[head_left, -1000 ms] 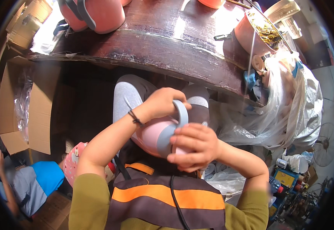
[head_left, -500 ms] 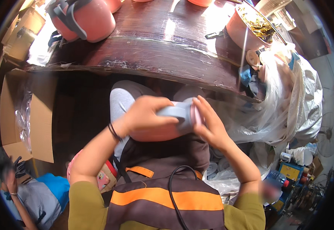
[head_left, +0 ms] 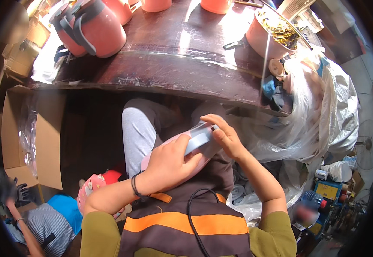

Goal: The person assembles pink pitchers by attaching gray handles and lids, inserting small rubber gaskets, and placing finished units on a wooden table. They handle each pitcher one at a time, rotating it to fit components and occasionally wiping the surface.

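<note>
Above my lap I hold a pink jug point(head_left: 199, 164) with a grey collar and a light grey handle point(head_left: 197, 143). It lies tilted, its grey top end toward the upper right. My left hand point(head_left: 167, 165) is wrapped over the body beside the handle and hides much of it. At the top end my right hand point(head_left: 227, 137) grips the rim, its thumb and fingers closed around a small dark part. My right fingers partly cover the jug's mouth. Similar pink jugs point(head_left: 105, 36) with dark grey handles stand on the table at the far left.
The dark wooden table's point(head_left: 165, 70) near edge runs ahead of my knees. A pink pot point(head_left: 259, 38) of gold shreds and clear plastic bags point(head_left: 298, 132) are at right. An open carton point(head_left: 49, 141) stands left. Another person's arm point(head_left: 23, 227) is at lower left.
The jug has swung from nearly level to tilted, its bottom end dropping toward my left. My left hand has moved down with it. My right palm's flat press on a pink disc became a fingertip grip.
</note>
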`<action>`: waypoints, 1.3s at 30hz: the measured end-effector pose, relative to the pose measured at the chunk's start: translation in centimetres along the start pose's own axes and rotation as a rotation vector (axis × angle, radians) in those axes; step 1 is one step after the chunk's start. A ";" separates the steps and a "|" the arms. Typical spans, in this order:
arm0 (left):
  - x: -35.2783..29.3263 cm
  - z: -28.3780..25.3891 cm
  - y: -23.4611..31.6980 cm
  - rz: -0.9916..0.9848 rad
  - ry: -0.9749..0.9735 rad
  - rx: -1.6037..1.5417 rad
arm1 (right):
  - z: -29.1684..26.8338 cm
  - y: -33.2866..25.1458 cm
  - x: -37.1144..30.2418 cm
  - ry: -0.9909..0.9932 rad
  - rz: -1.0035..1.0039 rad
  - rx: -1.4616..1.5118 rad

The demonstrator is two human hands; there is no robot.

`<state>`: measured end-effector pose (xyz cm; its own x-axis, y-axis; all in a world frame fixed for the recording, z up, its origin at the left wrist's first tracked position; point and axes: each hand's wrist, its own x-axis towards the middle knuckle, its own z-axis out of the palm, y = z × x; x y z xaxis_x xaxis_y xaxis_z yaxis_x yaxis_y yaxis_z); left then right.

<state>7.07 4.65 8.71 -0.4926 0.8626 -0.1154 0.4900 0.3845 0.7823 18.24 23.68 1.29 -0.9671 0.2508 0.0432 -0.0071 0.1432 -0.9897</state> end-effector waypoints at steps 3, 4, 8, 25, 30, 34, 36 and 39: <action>0.6 -0.6 -2.0 0.013 -0.148 -0.274 | -0.5 -1.1 0.4 -0.059 -0.003 -0.047; 1.3 -2.0 -2.3 -0.151 -0.379 -0.552 | -0.7 -1.6 0.7 -0.062 0.009 -0.051; -0.2 -2.8 -1.4 -0.246 -0.141 -0.755 | -7.4 -4.6 4.3 0.264 -0.020 -0.320; 1.4 3.6 -6.2 -0.142 0.234 -0.972 | -33.3 -3.0 12.7 0.735 -0.299 -1.417; 1.4 3.3 -5.5 -0.132 0.188 -0.935 | -31.6 -4.4 12.4 1.030 -0.119 -1.187; 3.0 1.9 -6.9 -0.184 0.054 -1.102 | -24.1 -5.5 10.8 1.027 -0.140 -0.276; 3.9 1.0 -7.6 -0.310 -0.037 -1.385 | -19.2 -4.0 9.4 0.880 -0.118 -0.050; 4.1 0.5 -8.2 -0.290 -0.110 -1.237 | -10.7 -2.2 7.0 0.644 -0.075 0.088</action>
<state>1.38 5.24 1.51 -0.3772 0.8443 -0.3806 -0.6489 0.0523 0.7591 14.24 35.36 5.21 -0.6177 0.7703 0.1585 -0.1157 0.1103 -0.9871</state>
